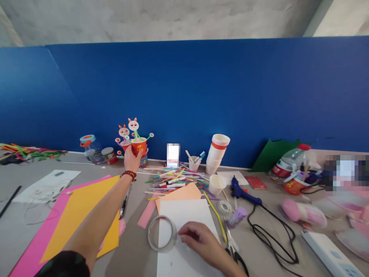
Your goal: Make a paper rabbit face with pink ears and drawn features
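The left hand [132,159] is closed around the red paper cup [139,146], which stands beyond it at the counter's [11,238] far edge. The right hand [198,238], fingers curled, holds the clear tape roll [161,233] by its rim. The roll sits just left of this hand, on the white paper [184,215].

The grey surface [135,246] carries a white sheet [184,215] under the right fingers [186,234], with a clear tape roll [161,233] touching them. Left of them, yellow paper [83,215] lies over pink paper [37,246]. Scissors [235,250] lie just right. Coloured straws [175,179] spread right of the left fingers [135,156], which grip an orange cup [140,146].
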### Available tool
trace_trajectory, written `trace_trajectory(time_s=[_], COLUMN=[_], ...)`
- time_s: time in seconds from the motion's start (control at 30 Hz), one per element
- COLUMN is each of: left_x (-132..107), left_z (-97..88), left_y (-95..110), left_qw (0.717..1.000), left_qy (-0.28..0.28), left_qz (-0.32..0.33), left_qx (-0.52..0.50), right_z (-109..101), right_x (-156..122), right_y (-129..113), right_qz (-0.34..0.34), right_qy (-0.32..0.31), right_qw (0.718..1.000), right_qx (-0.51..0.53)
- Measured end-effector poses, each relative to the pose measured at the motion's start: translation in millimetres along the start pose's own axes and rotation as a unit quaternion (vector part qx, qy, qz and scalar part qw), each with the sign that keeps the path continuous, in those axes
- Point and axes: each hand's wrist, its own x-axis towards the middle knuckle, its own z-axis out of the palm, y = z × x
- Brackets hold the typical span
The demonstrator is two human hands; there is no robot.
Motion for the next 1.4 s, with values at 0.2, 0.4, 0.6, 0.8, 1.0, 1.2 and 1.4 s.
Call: trace_trajectory(time_s=[0.2,0.4,0.6,0.8,1.0,1.2,1.4], left_x=[-0.7,-0.3,-1.4,-3.8,-5.5,-4.8,-6.4], left_z=[-1.0,-1.2,-4.3,-4.7,-1.7,-1.6,-3.8], left_y=[0.1,-3.9,-7.0,-6.8,-6.6,-7.2,-8.3], left_qw=[1.0,0.999,0.999,0.999,0.998,0.997,0.997], left_qy=[0.027,0.033,0.036,0.047,0.05,0.037,0.028], left_qz=[-0.005,-0.009,-0.011,-0.012,-0.025,-0.032,-0.033], left_qx=[-0.005,-0.005,0.004,0.017,0.038,0.054,0.061], right_z=[-0.3,0.5,0.6,1.1,3.4,3.5,2.3], right_x=[-1.0,-1.2,-0.6,-0.7,1.0,0.6,0.7], right_y=[-1.5,1.0,0.0,2.4,7.3,7.3,3.0], right_qz=[0.001,-0.001,-0.007,-0.002,0.003,0.0,0.002], right_qy=[-0.001,-0.003,-0.003,-0.007,-0.007,-0.006,-0.011], right_qw=[1.0,1.0,1.0,1.0,1.0,1.0,1.0], right_qx=[0.007,0.0,-0.005,-0.005,0.001,0.011,0.007])
